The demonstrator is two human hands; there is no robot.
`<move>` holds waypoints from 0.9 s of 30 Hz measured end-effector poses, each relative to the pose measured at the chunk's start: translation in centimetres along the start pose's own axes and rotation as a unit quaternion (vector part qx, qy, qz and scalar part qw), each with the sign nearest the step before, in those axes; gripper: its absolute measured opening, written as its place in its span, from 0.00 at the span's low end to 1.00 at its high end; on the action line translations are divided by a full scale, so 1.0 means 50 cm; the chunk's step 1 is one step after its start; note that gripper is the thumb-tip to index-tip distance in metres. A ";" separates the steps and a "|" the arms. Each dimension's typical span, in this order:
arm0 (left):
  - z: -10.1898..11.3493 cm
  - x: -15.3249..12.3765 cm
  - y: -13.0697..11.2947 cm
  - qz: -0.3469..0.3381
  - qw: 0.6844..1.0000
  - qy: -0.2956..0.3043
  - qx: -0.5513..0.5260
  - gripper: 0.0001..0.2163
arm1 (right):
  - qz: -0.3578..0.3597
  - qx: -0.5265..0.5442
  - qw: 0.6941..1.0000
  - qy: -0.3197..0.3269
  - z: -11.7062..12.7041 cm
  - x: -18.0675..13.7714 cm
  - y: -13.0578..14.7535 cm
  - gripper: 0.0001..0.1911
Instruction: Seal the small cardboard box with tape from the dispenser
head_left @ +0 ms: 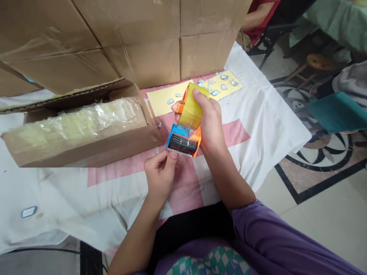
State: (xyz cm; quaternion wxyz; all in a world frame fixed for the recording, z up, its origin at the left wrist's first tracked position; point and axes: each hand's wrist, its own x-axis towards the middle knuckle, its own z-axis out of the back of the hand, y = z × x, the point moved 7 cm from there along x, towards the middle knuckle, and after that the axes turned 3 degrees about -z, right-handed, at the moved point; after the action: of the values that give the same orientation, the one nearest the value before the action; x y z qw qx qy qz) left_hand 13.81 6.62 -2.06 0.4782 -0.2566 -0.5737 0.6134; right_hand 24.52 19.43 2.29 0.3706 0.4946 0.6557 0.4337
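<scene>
My right hand [210, 122] is closed around a tape dispenser [183, 143] with an orange and blue body, a black roller and a toothed cutting edge. A wide roll of yellowish clear tape [191, 109] sits in it, under my thumb. Just below the toothed edge, my left hand [161, 172] pinches with thumb and forefinger at the tape's end; the clear film itself hardly shows there. To the left lies an open cardboard box [114, 147], with a pale yellow bundle in clear plastic wrap [86, 120] inside it.
Taped cardboard boxes [143, 42] are stacked along the table's back. Yellow sheets [160, 99] with small stickers lie before them. A loose blue-edged sticker [29, 212] is at the left on the white and pink cloth [114, 198]. Another person's arm [258, 15] and a wooden stool [318, 61] are beyond the table.
</scene>
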 end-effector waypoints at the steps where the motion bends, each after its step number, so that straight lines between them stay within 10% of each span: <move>1: -0.001 0.000 0.002 0.005 1.000 0.003 -0.006 0.27 | 0.002 0.003 1.000 0.000 0.001 0.001 0.000 0.27; 27: -0.009 0.001 -0.007 0.031 0.999 0.012 -0.013 0.20 | 0.016 0.070 0.997 0.000 0.008 0.009 0.003 0.19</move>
State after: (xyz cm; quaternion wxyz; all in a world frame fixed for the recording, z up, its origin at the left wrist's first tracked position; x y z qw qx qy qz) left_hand 14.29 6.85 -1.79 0.4623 -0.2877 -0.5680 0.6171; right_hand 24.81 19.95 2.26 0.3280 0.5295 0.6767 0.3925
